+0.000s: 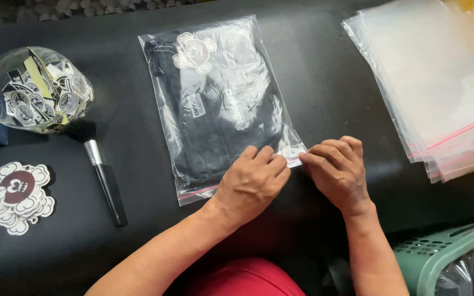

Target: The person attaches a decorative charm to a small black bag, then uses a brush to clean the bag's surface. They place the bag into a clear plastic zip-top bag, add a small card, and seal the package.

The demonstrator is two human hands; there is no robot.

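A clear zip bag [220, 98] lies flat on the black table [325, 82], holding a folded black garment and a cloud-shaped sticker near its far end. My left hand [250, 183] presses fingertips down on the bag's near edge, along the red zip strip. My right hand [338, 167] pinches the bag's near right corner, fingers curled onto the seal. Both hands meet at that corner.
A stack of empty clear zip bags [440, 82] lies at the right. A clear bowl of stickers [34, 90] stands at the left, a black brush [102, 175] beside it, and a pile of cloud-shaped stickers [18, 196] below. A green plastic basket [451, 257] sits at the lower right.
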